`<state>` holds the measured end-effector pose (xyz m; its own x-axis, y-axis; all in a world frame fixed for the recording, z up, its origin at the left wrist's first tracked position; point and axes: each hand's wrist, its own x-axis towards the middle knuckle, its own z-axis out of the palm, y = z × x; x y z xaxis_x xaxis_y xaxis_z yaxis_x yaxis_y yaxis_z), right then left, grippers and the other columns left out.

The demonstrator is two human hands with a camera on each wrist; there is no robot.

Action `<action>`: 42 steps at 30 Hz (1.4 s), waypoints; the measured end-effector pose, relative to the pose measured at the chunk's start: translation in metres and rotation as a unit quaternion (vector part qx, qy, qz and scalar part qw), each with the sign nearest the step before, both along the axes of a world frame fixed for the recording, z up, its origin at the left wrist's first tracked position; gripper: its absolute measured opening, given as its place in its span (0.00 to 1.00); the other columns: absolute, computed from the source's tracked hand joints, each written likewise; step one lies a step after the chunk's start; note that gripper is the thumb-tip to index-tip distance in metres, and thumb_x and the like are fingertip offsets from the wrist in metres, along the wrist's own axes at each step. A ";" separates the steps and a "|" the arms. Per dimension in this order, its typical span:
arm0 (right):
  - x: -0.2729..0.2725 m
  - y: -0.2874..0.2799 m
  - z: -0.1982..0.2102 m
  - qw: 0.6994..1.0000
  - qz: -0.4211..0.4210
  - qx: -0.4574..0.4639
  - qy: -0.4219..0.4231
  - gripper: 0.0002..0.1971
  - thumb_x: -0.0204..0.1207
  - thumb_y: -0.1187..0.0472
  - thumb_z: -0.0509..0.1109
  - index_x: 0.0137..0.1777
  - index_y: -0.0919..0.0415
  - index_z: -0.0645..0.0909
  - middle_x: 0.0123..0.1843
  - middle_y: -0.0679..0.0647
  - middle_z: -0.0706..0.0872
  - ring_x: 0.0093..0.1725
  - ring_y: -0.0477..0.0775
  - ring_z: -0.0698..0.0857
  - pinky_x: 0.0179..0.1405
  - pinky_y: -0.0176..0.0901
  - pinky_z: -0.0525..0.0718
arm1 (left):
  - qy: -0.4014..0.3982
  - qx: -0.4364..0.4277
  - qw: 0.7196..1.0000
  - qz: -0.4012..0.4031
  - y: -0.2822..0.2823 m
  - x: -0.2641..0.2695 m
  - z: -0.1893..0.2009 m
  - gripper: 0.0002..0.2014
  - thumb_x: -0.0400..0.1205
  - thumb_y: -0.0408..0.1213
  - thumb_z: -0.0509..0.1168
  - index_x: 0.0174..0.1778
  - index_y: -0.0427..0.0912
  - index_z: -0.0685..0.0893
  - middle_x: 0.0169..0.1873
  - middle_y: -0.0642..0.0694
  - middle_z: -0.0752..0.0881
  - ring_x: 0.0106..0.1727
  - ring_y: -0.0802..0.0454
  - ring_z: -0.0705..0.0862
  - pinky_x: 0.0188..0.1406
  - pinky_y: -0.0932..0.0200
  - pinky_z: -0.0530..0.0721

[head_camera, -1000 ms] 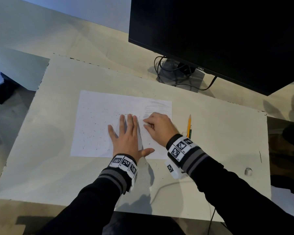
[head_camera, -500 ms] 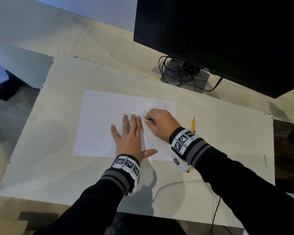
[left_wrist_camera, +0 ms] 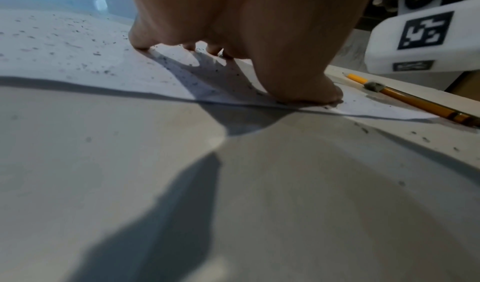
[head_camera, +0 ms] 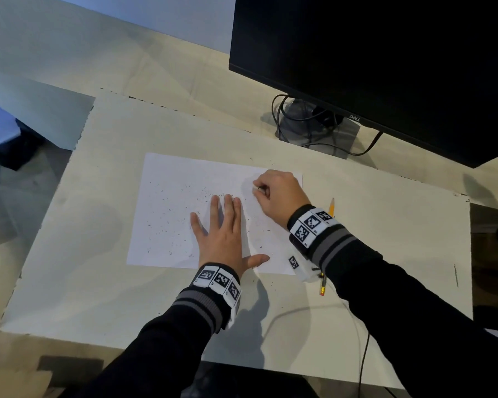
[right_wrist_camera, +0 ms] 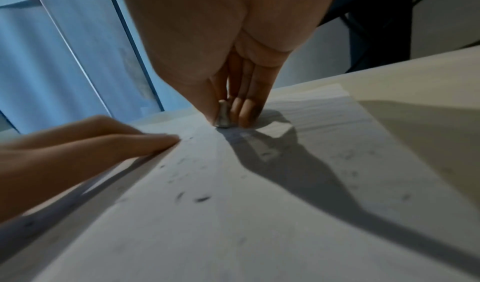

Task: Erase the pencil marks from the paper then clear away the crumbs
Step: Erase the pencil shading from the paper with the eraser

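The right hand [head_camera: 281, 196] pinches a small grey eraser [right_wrist_camera: 224, 115] against the paper's [head_camera: 170, 225] far right corner, where faint pencil marks [right_wrist_camera: 324, 105] remain. The left hand [head_camera: 224, 234] lies flat, fingers spread. Hard rubbing near this unheld edge could wrinkle the sheet and scatter the crumbs [head_camera: 179, 216].

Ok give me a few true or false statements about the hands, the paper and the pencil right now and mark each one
1. The left hand lies flat on the paper. True.
2. The right hand holds the pencil. False: it pinches a small eraser against the sheet; the pencil lies on the desk beside the paper.
3. Dark crumbs are scattered over the paper. True.
4. The paper is free of pencil marks. False: faint lines show near the eraser.
5. The monitor screen is lit. False: it is dark.
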<state>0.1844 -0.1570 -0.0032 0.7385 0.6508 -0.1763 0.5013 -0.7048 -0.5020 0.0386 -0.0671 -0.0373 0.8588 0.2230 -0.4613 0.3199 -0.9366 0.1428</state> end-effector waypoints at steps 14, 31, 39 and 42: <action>-0.020 -0.003 0.007 0.988 0.138 -0.057 0.027 0.06 0.80 0.63 0.67 0.47 0.62 0.85 0.44 0.54 0.85 0.44 0.55 0.83 0.47 0.50 0.83 | 0.001 -0.001 1.000 -0.004 0.000 0.000 0.000 0.66 0.68 0.84 0.49 0.83 0.39 0.26 0.85 0.41 0.34 0.84 0.36 0.30 0.76 0.19 0.45; 0.011 0.001 0.007 0.995 0.080 -0.053 -0.006 0.05 0.79 0.63 0.68 0.43 0.61 0.83 0.41 0.51 0.82 0.41 0.54 0.81 0.45 0.49 0.83 | 0.008 0.039 0.996 -0.076 0.010 0.013 0.010 0.65 0.66 0.86 0.46 0.85 0.39 0.32 0.83 0.38 0.51 0.83 0.28 0.48 0.74 0.19 0.52; 0.037 0.004 0.006 0.999 0.013 -0.037 -0.022 0.04 0.79 0.63 0.69 0.43 0.60 0.83 0.43 0.52 0.84 0.43 0.54 0.81 0.48 0.49 0.83 | -0.057 0.080 0.989 -0.109 0.018 0.020 0.000 0.47 0.77 0.73 0.38 0.83 0.41 0.63 0.70 0.40 0.75 0.69 0.32 0.72 0.75 0.24 0.62; 0.029 0.004 0.004 0.998 0.050 -0.038 -0.018 0.04 0.78 0.65 0.69 0.42 0.62 0.83 0.43 0.55 0.84 0.42 0.57 0.82 0.46 0.52 0.83 | -0.065 0.091 0.986 -0.123 0.020 0.024 -0.001 0.47 0.77 0.75 0.42 0.79 0.39 0.68 0.69 0.38 0.72 0.69 0.31 0.69 0.73 0.23 0.62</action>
<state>0.2134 -0.1533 0.0007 0.6768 0.7076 -0.2033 0.5879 -0.6857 -0.4292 0.0629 -0.0468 -0.0381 0.9466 0.0699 -0.3147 0.0701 -0.9975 -0.0107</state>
